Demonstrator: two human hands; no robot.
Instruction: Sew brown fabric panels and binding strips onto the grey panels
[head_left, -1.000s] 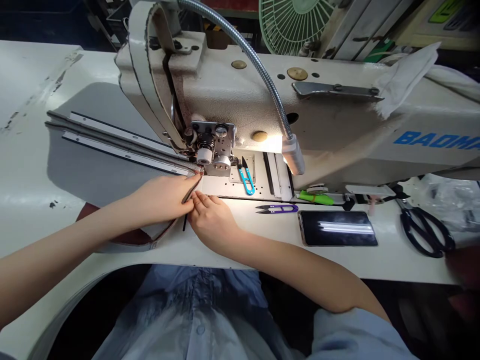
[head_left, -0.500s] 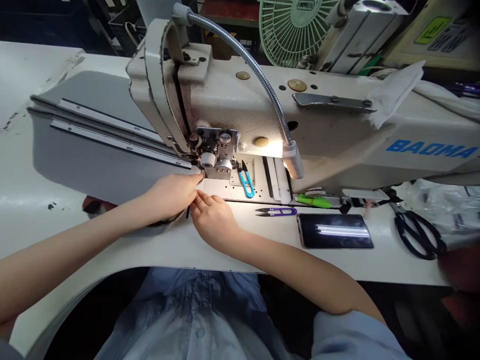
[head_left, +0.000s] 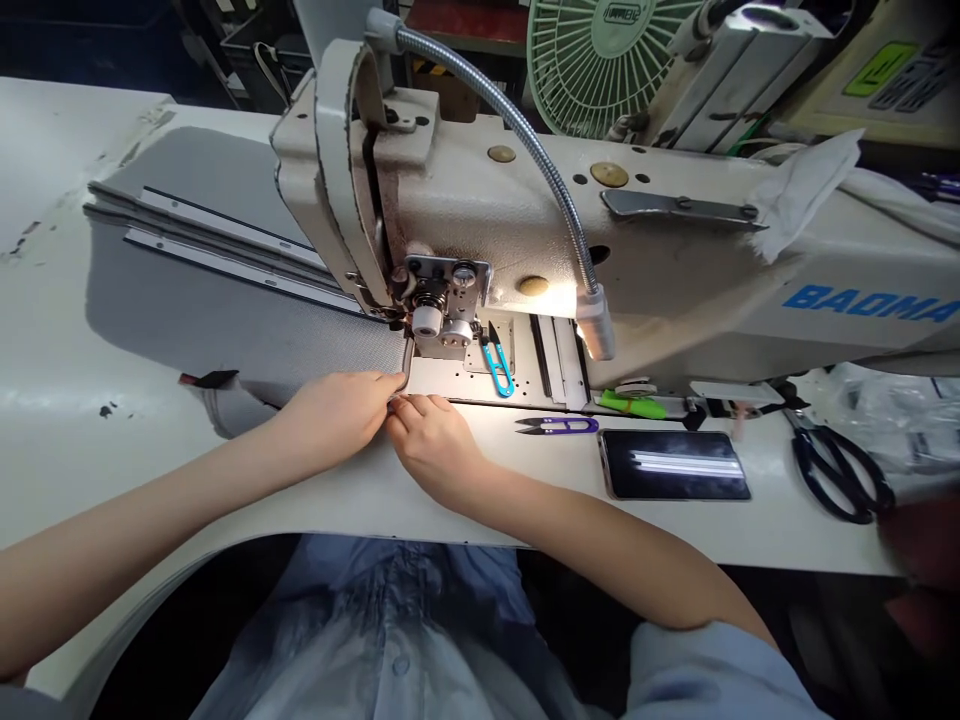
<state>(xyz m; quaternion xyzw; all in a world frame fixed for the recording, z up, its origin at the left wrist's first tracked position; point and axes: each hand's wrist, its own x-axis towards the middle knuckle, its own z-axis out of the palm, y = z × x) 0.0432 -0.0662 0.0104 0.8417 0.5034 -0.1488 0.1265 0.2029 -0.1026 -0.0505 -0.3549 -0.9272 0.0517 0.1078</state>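
Grey mesh fabric (head_left: 225, 300) with pale strips along it lies on the table, its dark-bound edge running under the head of a sewing machine (head_left: 337, 200). My left hand (head_left: 349, 405) rests over the fabric's near corner, its fingers closed on the bound edge. Close beside it, my right hand (head_left: 431, 435) pinches the end of the same edge; its fingertips are partly hidden. Both hands are just in front of the presser area. Blue thread snips (head_left: 498, 368) lie on the machine bed to the right of the needle area.
Purple thread snips (head_left: 559, 426), a phone (head_left: 675, 465), a green tool (head_left: 634, 404) and black-handled scissors (head_left: 840, 470) lie to the right. A lamp on a bendable neck (head_left: 596, 325) shines on the bed. Behind stands a green fan (head_left: 607, 60).
Both hands have come slightly nearer to me along the fabric edge, and more of the dark binding shows by the needle. The fabric's near left part lies flatter. The view has shifted a little.
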